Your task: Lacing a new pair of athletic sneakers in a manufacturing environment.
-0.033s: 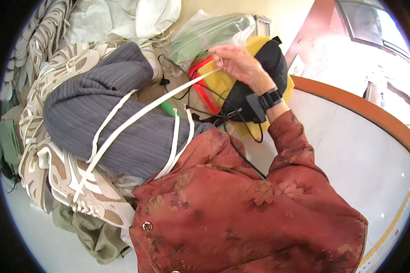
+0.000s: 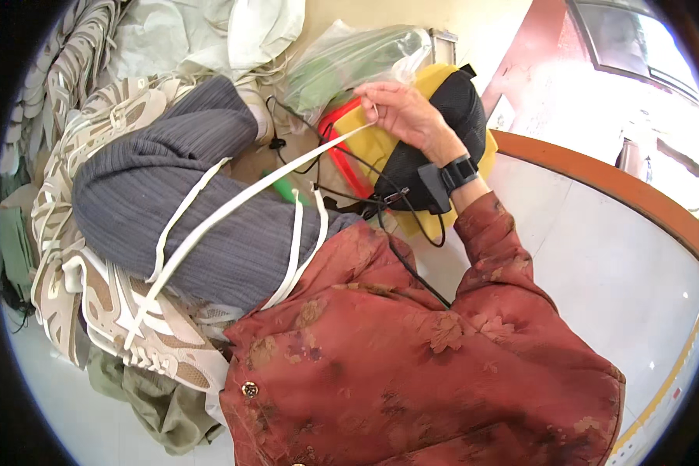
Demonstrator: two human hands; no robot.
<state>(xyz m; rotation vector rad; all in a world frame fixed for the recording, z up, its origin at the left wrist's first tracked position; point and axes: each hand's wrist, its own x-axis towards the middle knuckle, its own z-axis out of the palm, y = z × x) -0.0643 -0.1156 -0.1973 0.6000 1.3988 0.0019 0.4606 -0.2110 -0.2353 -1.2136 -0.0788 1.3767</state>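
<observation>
My right hand (image 2: 404,113) is raised at the top centre, fingers pinched on the end of a long white shoelace (image 2: 233,206). The lace runs taut, down and to the left across my grey ribbed trouser leg (image 2: 155,194), to a beige and white sneaker (image 2: 132,326) lying by my knee. More loops of white lace (image 2: 299,241) hang over the leg. A black watch (image 2: 458,172) sits on that wrist, above a red patterned sleeve (image 2: 489,233). My left hand does not show anywhere.
Behind the hand lie a yellow and black bag (image 2: 454,101), a red frame (image 2: 346,159) and a clear plastic bag with green contents (image 2: 349,62). Black cables (image 2: 342,194) trail over them. Beige shoe uppers (image 2: 62,85) are piled at left. An orange curb (image 2: 598,175) edges the pale floor (image 2: 613,264).
</observation>
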